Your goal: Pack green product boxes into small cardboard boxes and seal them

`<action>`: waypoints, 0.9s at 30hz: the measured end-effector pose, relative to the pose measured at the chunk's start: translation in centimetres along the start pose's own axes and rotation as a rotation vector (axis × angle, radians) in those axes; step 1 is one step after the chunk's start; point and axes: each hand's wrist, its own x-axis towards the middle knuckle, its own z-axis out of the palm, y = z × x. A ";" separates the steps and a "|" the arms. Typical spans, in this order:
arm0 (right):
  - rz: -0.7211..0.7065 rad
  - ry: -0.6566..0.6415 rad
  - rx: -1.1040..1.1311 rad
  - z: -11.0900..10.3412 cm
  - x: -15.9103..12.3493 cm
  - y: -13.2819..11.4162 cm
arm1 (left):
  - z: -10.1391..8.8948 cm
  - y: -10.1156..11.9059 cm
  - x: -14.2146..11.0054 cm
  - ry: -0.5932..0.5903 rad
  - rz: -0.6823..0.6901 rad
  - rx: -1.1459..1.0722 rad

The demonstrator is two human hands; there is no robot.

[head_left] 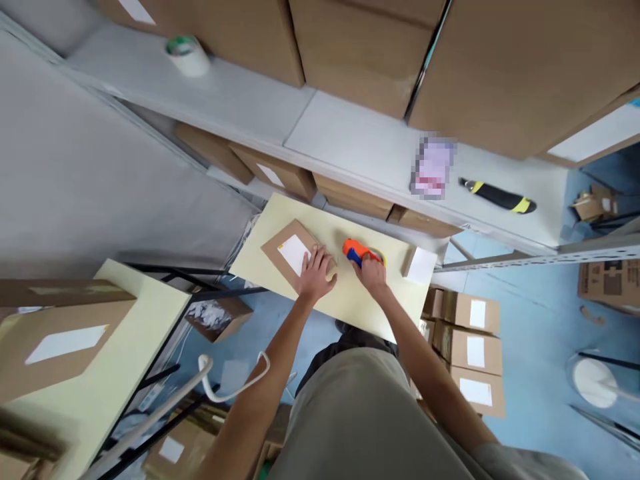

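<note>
Left hand (319, 272): palm down, fingers spread a bit — thumb out to the side, toward the other hand's fingers.
Right hand (371, 272): curled up in a grip, back of the hand up, just apart from the left thumb.
Left arm (273, 370): bare, a long slant up to its fingers.
Right arm (425, 353): bare too — it slants the other way, up to the curled fingers.
Wrists: both below the fingers, close to straight.
</note>
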 end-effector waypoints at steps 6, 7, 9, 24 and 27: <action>0.036 0.028 0.099 -0.8 -3.0 -0.2 | -0.1 0.3 0.2 0.084 -0.010 -0.053; 0.037 0.041 0.123 -1.1 -3.4 -0.2 | 0.0 1.0 0.1 0.137 -0.031 -0.082; 0.000 0.108 0.190 -1.9 -4.1 -0.3 | 0.2 3.1 -0.4 0.320 -0.051 -0.151; -0.486 0.630 0.243 -21.0 0.8 -5.4 | -14.0 14.6 12.2 0.844 0.152 -0.525; -0.388 0.622 0.085 -24.2 3.5 -6.1 | -14.9 15.0 14.9 0.712 0.179 -0.542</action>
